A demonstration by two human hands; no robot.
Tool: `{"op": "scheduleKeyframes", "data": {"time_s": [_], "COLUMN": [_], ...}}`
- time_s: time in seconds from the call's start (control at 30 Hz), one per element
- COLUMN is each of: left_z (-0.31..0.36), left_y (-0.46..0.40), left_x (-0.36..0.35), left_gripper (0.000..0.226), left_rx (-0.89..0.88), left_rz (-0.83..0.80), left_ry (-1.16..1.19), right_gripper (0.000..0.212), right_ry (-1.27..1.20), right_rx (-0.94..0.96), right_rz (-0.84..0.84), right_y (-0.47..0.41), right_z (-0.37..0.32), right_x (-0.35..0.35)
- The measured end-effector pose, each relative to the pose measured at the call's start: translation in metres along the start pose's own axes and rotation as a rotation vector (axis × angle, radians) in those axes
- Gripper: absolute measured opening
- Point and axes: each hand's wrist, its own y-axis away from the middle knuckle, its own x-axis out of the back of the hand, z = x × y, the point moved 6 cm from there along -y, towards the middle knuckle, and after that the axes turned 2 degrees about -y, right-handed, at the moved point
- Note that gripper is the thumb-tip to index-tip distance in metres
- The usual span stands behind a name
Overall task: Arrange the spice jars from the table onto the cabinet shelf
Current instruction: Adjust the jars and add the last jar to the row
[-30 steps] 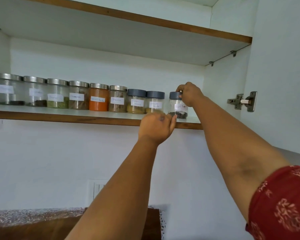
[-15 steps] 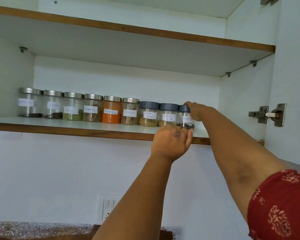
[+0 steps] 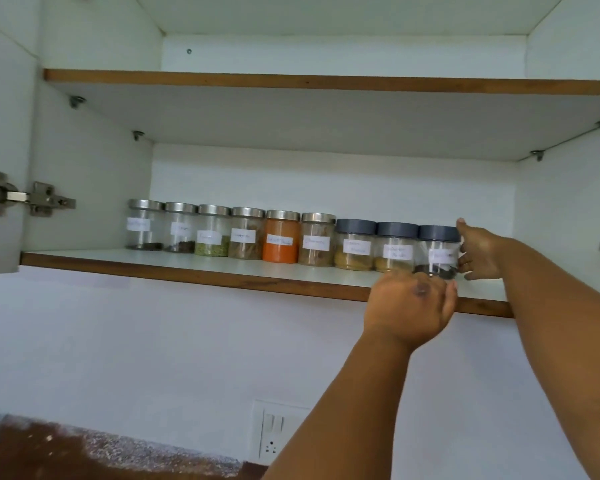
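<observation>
Standing in one row on the shelf (image 3: 222, 268), nine spice jars run from the left wall of the cabinet toward its right side. Counting from the orange jar (image 3: 280, 237) as landmark: four silver-lidded jars stand to its left, the nearest holding brown spice, then a green jar (image 3: 212, 231), then two nearly empty ones with dark bits at the bottom. Just right of the orange jar is one more silver-lidded jar with tan powder. After it come three grey-lidded jars, two with yellow powder and, farthest from the orange jar, the last jar (image 3: 439, 252), with dark grains at its base. All the jars are upright and carry white paper labels; the writing is too blurred to read. Neighbours in the row look touching or nearly so.

The right hand (image 3: 478, 254) is at the last jar's right side, fingers curled against the glass and thumb up by the lid; it presses or loosely cups the jar, and I cannot tell whether it truly clasps it. The left hand (image 3: 411, 311) is raised in front of the shelf edge just below that jar, fingers bunched together in a loose fist, its fingertips near the jar's base; whether they touch the jar is unclear.

Far left of the orange jar, a metal hinge (image 3: 28, 199) sits on the open door. Below the shelf, a wall switch (image 3: 274, 433) is mounted on the white wall.
</observation>
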Motion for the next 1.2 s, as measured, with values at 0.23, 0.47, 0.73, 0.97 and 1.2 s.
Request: {"op": "scheduleKeyframes", "data": {"time_s": [0.23, 0.47, 0.73, 0.97, 1.2], "left_z": [-0.001, -0.002, 0.000, 0.000, 0.003], "left_y": [0.001, 0.001, 0.000, -0.001, 0.002], "left_x": [-0.002, -0.005, -0.004, -0.004, -0.001], "left_gripper": [0.059, 0.055, 0.046, 0.043, 0.046], "left_rx": [0.012, 0.004, 0.008, 0.031, 0.065], "left_rz": [0.012, 0.013, -0.027, -0.096, -0.270], "left_ry": [0.009, 0.005, 0.007, 0.032, 0.037], "right_gripper": [0.067, 0.073, 0.072, 0.058, 0.044], "right_ry": [-0.094, -0.138, -0.175, 0.648, 0.844], "right_rx": [0.004, 0.024, 0.026, 0.117, 0.107], "right_rz": [-0.041, 0.035, 0.084, 0.054, -0.006], "right_y": [0.003, 0.005, 0.020, 0.076, 0.128], "right_z": [-0.001, -0.001, 0.002, 0.007, 0.017], "right_x": [-0.005, 0.003, 0.013, -0.019, -0.028]}}
